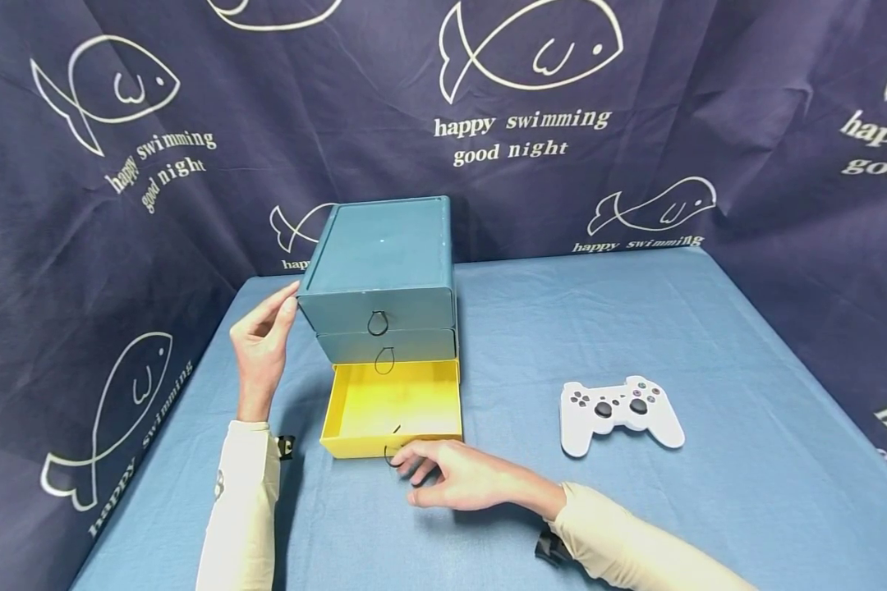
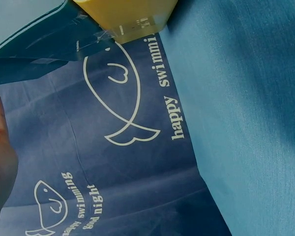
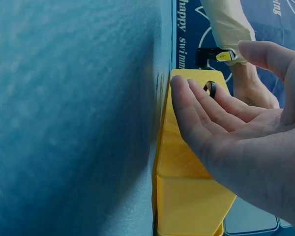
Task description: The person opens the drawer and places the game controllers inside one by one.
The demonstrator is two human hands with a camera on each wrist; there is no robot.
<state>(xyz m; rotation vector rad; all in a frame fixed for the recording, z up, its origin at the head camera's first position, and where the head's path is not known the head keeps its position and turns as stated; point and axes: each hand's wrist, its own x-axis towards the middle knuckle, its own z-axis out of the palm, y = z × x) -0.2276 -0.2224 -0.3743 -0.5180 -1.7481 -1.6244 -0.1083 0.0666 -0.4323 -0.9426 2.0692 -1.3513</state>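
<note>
A blue-green drawer cabinet (image 1: 379,246) stands near the back, with its bottom yellow drawer (image 1: 392,394) pulled out toward me. Only a small dark strip by the front wall shows inside that drawer. My right hand (image 1: 461,476) is at the drawer's front, one fingertip at the black loop handle (image 3: 212,89). In the right wrist view its fingers (image 3: 201,110) reach out fairly straight, with the thumb apart. My left hand (image 1: 262,349) has its fingertips against the cabinet's upper left front corner. The left wrist view shows only part of that hand (image 2: 0,162).
A white game controller (image 1: 621,413) lies on the blue cloth-covered table (image 1: 517,328), right of the cabinet. Two closed upper drawers carry black loops (image 1: 378,322). A dark blue curtain (image 1: 384,107) with white fish prints hangs behind and at both sides.
</note>
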